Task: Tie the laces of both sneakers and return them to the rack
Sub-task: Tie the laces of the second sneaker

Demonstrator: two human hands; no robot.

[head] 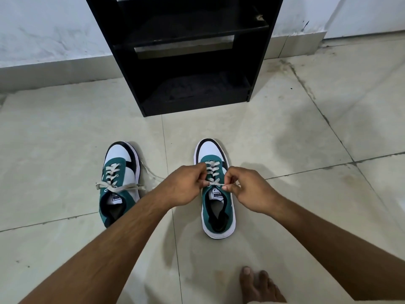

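Note:
Two green, white and black sneakers stand on the tiled floor, toes pointing at the rack. The left sneaker point(119, 183) has loose grey laces trailing out to both sides. Over the right sneaker point(215, 189), my left hand point(186, 185) and my right hand point(245, 189) each pinch an end of its lace point(215, 184), pulled taut between them across the tongue. The black shoe rack point(188, 55) stands against the wall straight ahead, its shelves bare.
A bare foot point(260, 284) rests on the floor at the bottom right, close behind the right sneaker. Pale floor tiles point(306, 139) spread around the shoes. A white wall with a skirting runs behind the rack.

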